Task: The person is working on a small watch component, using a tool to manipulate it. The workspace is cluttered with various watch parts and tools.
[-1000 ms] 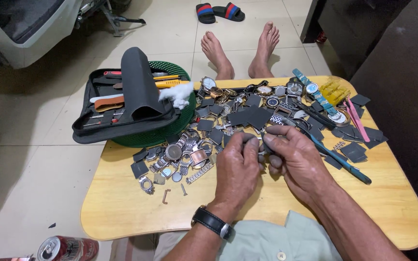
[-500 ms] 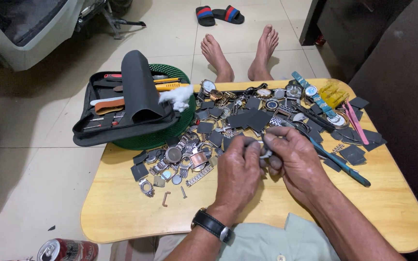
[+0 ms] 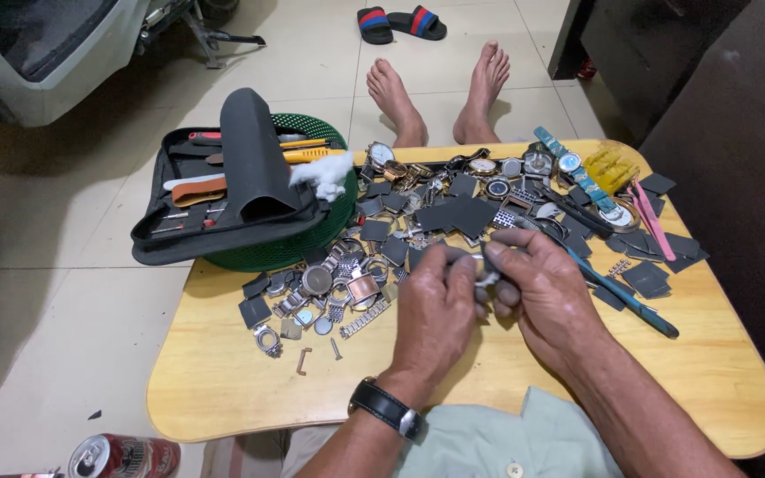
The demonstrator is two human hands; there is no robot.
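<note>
A: Start nearest. What shows at the bottom edge?

B: A pale green shirt [image 3: 480, 443] with a button, and on the floor at lower left a red drink can [image 3: 124, 458] lying on its side, round top facing the camera. On the left wrist sits a black wristwatch [image 3: 389, 409] with a smooth strap.

A: And the hands?

B: The left hand [image 3: 436, 310] and the right hand [image 3: 546, 296] meet over the middle of the wooden table [image 3: 223, 389], a glossy yellow top with rounded corners. Fingers of both are pinched narrow on a small silvery metal piece [image 3: 487, 278]; it is too small to tell its kind.

A: What lies around them?

B: To the left, a heap of watch cases and link bracelets [image 3: 329, 288], steel and copper-toned. Beyond the hands, flat dark square pieces [image 3: 453, 214], matte. To the right, a long dark teal tool [image 3: 622, 296] and a pink stick [image 3: 652, 221].

A: Farther back?

B: A green plastic mesh basket [image 3: 312, 232] carries an open black tool case [image 3: 223, 199] with orange and yellow handles, and a white tuft [image 3: 325, 173]. Then two bare feet [image 3: 440, 88] on pale tiles, and slippers [image 3: 400, 22] with red and blue bands.
</note>
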